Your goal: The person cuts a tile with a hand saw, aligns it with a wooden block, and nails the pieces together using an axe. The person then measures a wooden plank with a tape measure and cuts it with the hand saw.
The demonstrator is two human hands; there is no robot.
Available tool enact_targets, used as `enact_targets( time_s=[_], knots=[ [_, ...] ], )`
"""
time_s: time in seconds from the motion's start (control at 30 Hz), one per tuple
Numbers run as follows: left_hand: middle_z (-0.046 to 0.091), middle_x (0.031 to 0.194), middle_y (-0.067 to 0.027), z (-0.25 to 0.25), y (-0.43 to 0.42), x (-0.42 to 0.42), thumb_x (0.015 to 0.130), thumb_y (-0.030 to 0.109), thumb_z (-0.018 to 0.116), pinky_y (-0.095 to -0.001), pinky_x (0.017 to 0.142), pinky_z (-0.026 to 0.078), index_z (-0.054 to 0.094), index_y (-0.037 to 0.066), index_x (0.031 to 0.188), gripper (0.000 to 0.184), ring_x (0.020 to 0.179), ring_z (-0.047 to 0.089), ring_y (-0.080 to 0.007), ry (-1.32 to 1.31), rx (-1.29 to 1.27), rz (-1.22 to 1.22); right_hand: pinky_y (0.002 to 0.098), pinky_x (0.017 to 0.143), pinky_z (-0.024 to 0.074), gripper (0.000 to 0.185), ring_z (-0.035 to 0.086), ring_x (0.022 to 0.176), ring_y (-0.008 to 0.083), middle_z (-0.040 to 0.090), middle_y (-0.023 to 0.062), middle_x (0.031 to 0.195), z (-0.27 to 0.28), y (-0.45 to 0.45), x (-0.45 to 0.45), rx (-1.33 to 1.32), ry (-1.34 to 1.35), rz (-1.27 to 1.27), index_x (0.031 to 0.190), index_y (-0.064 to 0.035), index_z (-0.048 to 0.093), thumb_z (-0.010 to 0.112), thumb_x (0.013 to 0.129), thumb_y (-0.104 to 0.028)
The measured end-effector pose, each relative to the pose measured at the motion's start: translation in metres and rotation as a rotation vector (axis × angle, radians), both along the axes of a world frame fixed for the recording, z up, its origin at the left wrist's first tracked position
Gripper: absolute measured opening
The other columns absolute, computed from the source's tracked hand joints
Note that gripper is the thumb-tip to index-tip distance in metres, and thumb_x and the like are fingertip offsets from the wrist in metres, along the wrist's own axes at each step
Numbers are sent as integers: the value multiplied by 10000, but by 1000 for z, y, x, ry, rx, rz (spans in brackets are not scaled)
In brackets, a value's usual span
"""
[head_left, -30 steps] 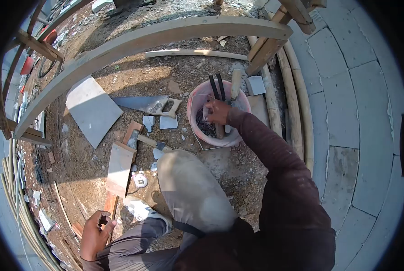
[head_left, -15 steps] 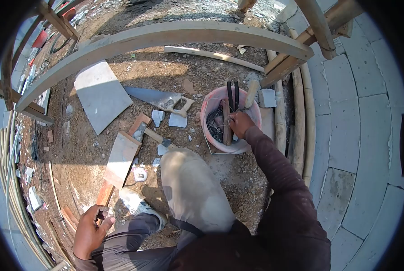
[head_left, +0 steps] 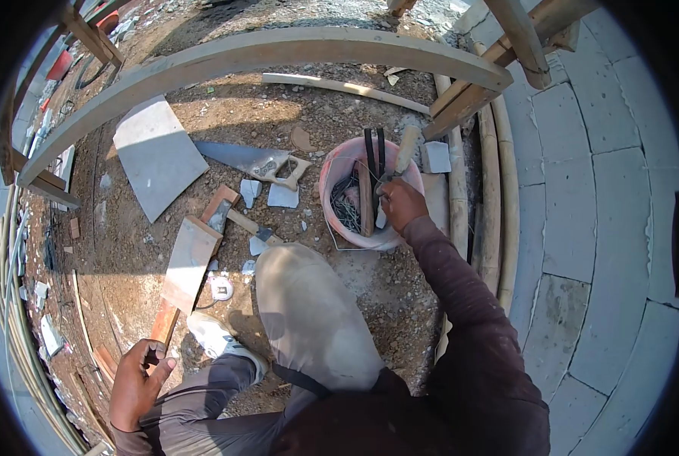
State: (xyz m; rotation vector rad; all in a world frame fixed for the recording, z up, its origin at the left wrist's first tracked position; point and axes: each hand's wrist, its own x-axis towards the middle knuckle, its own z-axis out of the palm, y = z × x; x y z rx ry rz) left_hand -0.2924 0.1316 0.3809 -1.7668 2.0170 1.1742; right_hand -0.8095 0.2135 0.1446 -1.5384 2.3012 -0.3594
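Observation:
My right hand [head_left: 403, 204] reaches into a pinkish bucket [head_left: 330, 171], its fingers closed; what they grip, if anything, is hidden. Beside the fingers stand a strip of wood [head_left: 365, 201], a tool with a pale wooden handle [head_left: 407, 147] and two black handles [head_left: 375, 152]. Many nails [head_left: 345, 201] lie at the bucket's bottom. At the lower left my left hand [head_left: 138, 384] is held with curled fingers, thumb and forefinger apart, nothing visible between them. It is close to the near end of a wooden board [head_left: 165, 325], on which a light panel [head_left: 191, 258] lies.
A handsaw [head_left: 252, 161], a hammer [head_left: 241, 220], a tape measure [head_left: 220, 288] and a large pale sheet [head_left: 159, 159] lie on the dirt. A curved wooden beam [head_left: 271, 49] crosses ahead. Bamboo poles [head_left: 491, 190] run along grey blocks [head_left: 567, 213] at the right.
The view has shifted slightly, so most things sit further left. Inside the bucket, my right hand has moved from against the strip of wood to its right, nearer the pale-handled tool.

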Motion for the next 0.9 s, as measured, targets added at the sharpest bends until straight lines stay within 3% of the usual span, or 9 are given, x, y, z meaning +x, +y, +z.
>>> enact_targets(
  time_s=[0.07,0.17,0.27,0.37,0.57,0.67,0.9],
  knots=[
    [624,814,-40,-6,-3,5,911,149,739,-290,705,485,610,-9,1039,241,734,565,-113,-16,-5,-48,451,897,534,148,652,996,347,650,136,1001,-1,-13,7,22,0,125,985,-83,729,694,843,-104],
    [626,807,-32,-15,-8,10,920,162,737,-287,694,478,608,-7,1041,245,734,561,-103,-3,-11,-78,466,999,479,156,638,1051,293,662,83,994,-29,-39,17,125,181,456,952,-140,763,713,804,-130],
    [620,788,-23,-11,-14,3,925,174,736,-285,681,471,607,-5,1038,247,723,555,-97,-49,38,-91,499,1107,393,162,644,1075,243,693,40,1024,-25,-50,28,103,442,669,895,-132,788,635,843,-114],
    [616,770,-22,-19,-14,10,929,188,735,-285,669,466,606,-5,1033,254,711,549,-95,-6,22,-87,562,1193,273,175,617,1128,226,690,24,1025,-54,-57,21,17,415,608,920,-148,791,629,854,-147],
    [602,763,-19,-12,-10,8,934,215,733,-284,666,458,606,-12,1023,275,715,538,-91,-17,20,-57,564,1205,259,172,591,1160,228,685,31,1040,-53,-50,18,-38,408,597,892,-171,798,633,849,-186],
    [581,753,-13,-13,-4,13,934,222,733,-284,663,452,604,-14,1011,279,709,521,-89,-19,6,-45,530,1149,313,177,589,1160,218,691,32,1059,-39,-49,30,120,440,648,897,-167,801,633,848,-190],
    [554,748,-9,-11,-3,12,936,217,731,-284,656,445,603,-12,1007,271,697,500,-92,-46,10,-45,421,993,378,210,600,1148,209,705,41,1130,-74,-63,32,209,486,676,968,-153,797,608,891,-200]
  ],
)
